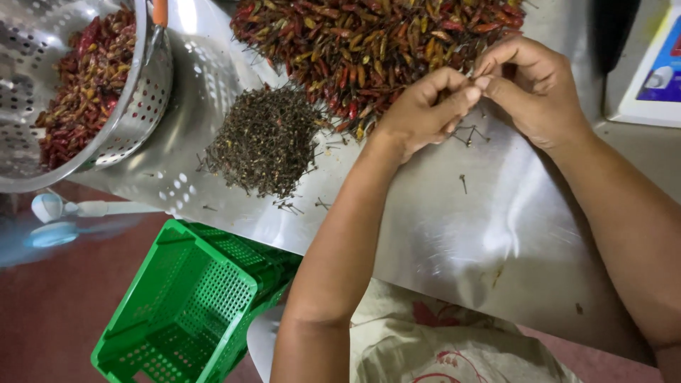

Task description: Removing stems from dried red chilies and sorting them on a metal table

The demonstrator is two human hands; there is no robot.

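My left hand [424,110] and my right hand [533,89] meet fingertip to fingertip above the steel table [454,227], pinching a small dried chili between them; the chili is mostly hidden by the fingers. Just beyond the hands lies a big heap of dried red, orange and yellow chilies [369,42]. To the left of my left hand sits a dark pile of pulled-off stems [266,142]. A few loose stems [469,133] lie under the hands.
A perforated steel colander [145,92] with dried chilies stands at the table's far left. A green plastic basket [188,305] sits on the red floor below the table edge. A white scale [652,71] is at the right. A white fan [57,216] lies on the floor.
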